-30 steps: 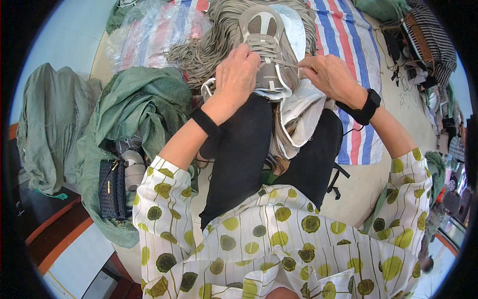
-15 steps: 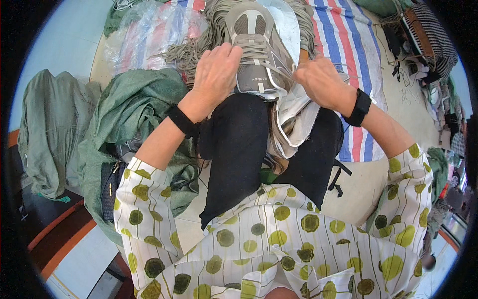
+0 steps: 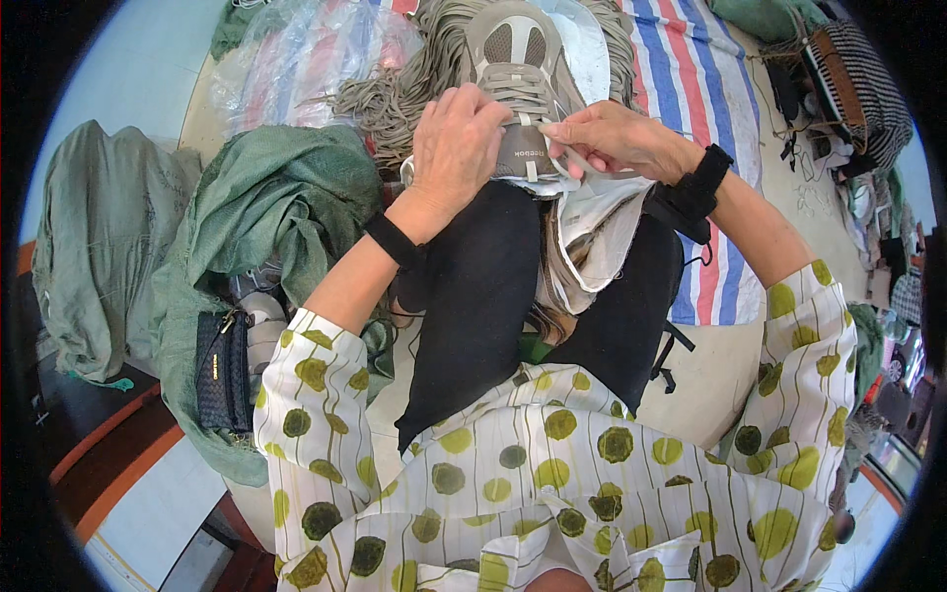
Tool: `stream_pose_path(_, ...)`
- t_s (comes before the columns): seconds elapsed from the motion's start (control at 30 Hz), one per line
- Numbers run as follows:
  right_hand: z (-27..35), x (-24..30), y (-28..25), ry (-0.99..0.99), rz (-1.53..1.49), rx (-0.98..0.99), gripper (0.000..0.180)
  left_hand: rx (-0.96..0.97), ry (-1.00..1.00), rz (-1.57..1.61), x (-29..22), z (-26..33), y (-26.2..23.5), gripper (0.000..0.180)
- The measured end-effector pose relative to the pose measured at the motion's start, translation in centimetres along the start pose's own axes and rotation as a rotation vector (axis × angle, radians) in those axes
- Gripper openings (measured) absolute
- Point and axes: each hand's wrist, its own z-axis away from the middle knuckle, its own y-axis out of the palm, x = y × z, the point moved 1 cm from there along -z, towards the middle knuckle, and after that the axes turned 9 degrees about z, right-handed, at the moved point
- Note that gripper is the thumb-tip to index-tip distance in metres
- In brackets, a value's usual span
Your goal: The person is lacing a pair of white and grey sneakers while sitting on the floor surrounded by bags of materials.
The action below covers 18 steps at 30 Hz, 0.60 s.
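A grey-beige sneaker upper with a mesh toe lies at my knees, toe pointing away. Flat beige shoelace crosses its front in rows. Over its left side curls my left hand, closed, fingertips bent at the eyelet edge near the tongue; its thumb is hidden. On the right, my right hand pinches a length of the lace between thumb and index finger beside the tongue, the other fingers loosely curled. Pale unlaced material hangs between my knees under the sneaker.
Many loose beige laces lie left of the sneaker. Striped sheeting covers the floor to the right. Green sacks stand at the left, with a dark zippered pouch. A striped bag sits at the far right.
My right hand has come in from the right toward the tongue, its fingers now in a pinch on the lace. My left hand stays at the sneaker's left side, fingers shifted slightly lower.
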Motion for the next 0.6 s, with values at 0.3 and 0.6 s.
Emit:
stream_pose_path(0.3,1.3,1.4,0.4,-0.643,1.461,-0.715,0.025,0.065,0.337,-0.149,0.5,0.9,-0.4,0.018)
stream_pose_path(0.6,2.5,0.9,3.5,-0.517,1.812,-0.375,0.042,0.051,0.178,-0.073,0.1,-0.1,-0.7,0.010)
